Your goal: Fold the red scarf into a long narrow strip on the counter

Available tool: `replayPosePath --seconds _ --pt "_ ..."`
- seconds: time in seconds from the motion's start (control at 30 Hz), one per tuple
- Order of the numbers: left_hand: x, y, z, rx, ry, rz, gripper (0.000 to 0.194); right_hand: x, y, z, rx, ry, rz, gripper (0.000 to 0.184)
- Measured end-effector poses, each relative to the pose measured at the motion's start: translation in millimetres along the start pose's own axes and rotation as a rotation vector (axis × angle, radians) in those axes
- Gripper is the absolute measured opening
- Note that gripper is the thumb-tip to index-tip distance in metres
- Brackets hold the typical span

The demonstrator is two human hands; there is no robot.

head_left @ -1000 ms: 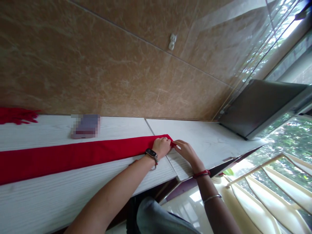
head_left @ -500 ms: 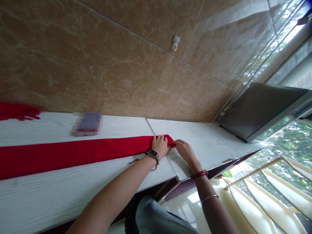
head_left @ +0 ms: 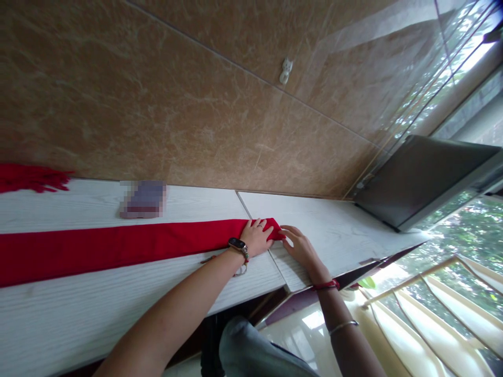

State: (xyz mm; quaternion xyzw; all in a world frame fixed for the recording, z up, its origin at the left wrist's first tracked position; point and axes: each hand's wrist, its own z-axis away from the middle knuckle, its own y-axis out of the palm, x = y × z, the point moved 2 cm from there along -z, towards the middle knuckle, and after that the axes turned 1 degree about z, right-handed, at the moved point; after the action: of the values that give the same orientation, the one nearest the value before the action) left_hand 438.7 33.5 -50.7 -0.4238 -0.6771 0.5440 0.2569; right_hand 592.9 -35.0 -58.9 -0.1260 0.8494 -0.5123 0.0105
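A long red scarf (head_left: 149, 243), folded into a flat band, runs from the left edge to a slanted end. My left hand (head_left: 256, 238) lies flat on it near that end, fingers spread and pressing the fabric. At the very tip is my right hand (head_left: 301, 247), its thumb and fingers apart and its fingertips touching the cloth's corner. A keyring hangs by the left wrist, below the watch band (head_left: 238, 243).
The scarf lies on a white wood-grain countertop (head_left: 118, 298). Behind it stand a blurred phone-like object (head_left: 144, 200) and a red fringe (head_left: 43, 178), against a brown tiled wall (head_left: 176, 104). A dark grey panel-like box (head_left: 416, 178) is at the right, near a window and railing (head_left: 412, 269).
The right hand's pinch on the tip has loosened and its fingers have spread. The left hand has shifted slightly left, its fingers spreading more.
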Motion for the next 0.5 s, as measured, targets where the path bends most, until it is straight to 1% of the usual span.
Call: replayPosePath --seconds 0.03,0.1,0.2,0.3,0.37,0.43,0.5 --pt "0.2 -0.5 0.2 0.019 0.005 0.000 0.047 1.0 1.7 0.2 0.023 -0.012 -0.032 0.043" --pt "0.1 -0.5 -0.1 0.050 0.001 0.001 0.048 0.3 7.3 2.1 0.136 0.001 -0.081 0.050" --pt "-0.9 0.9 -0.7 0.062 -0.028 0.004 0.053 -6.4 14.6 8.7 0.329 0.098 -0.082 0.052" --pt "-3.1 1.2 0.8 0.037 -0.089 0.000 0.058 -11.3 13.9 14.5 0.433 0.178 -0.039 0.055" --pt "-5.4 0.7 2.2 0.028 -0.151 -0.002 0.061 -10.1 10.7 14.8 0.459 0.213 -0.013 0.056" --pt "-8.2 -0.2 3.0 0.021 -0.209 -0.001 0.065 -5.9 7.7 12.0 0.413 0.234 0.022 0.056" --pt "-9.9 -1.5 3.7 0.010 -0.255 -0.003 0.069 -1.0 7.5 8.8 0.353 0.226 0.050 0.056"
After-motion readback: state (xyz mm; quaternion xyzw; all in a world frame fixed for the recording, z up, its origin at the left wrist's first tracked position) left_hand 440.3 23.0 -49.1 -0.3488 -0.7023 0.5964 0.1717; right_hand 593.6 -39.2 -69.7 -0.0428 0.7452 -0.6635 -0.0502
